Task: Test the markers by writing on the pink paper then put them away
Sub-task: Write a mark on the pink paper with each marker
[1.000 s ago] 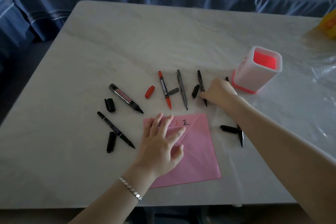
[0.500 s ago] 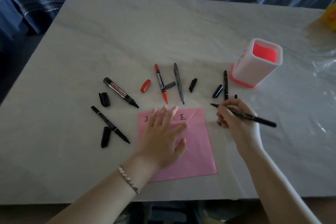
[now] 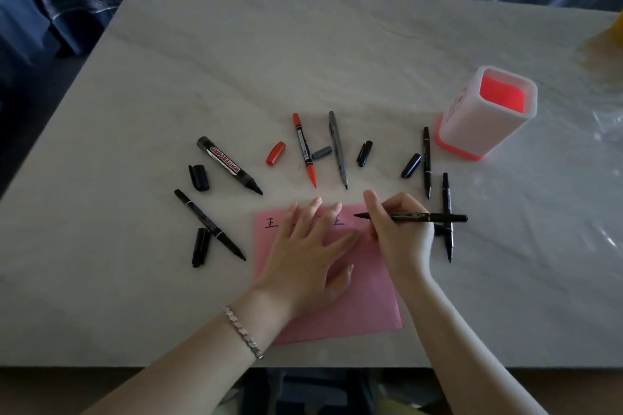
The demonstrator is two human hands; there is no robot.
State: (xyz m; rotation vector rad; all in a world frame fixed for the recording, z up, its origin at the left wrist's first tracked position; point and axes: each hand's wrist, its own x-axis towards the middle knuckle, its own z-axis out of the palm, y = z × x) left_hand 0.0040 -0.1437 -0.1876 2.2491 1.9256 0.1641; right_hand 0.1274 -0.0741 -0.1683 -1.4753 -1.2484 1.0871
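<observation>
Pink paper, a thin matte sheet, lies flat near the front edge of a pale, smooth, stone-patterned bench. The left hand rests released on the sheet, fingers straight and spread, pressing it down; a silver bracelet circles that wrist. The right hand is grasping a slim black marker, uncapped, pinched in a writing hold. Its long axis runs almost level, tail out to the right and tip pointing left over the far right corner of the sheet, just right of small handwritten characters along the far edge (whether the tip touches the paper cannot be told). The next stroke likely lands in that bare corner, so the right hand is the nearer one and the left only steadies.

Fanned out beyond the paper lie uncapped markers: a fat whiteboard marker, a red marker, a grey marker and thin black markers, with loose caps beside them, among them a red cap. One thin black one passes behind the held marker. Beyond and to the right of the right hand, well apart, stands an upright white plastic pen pot with rounded corners and a bright red inside, no marker showing above its rim
</observation>
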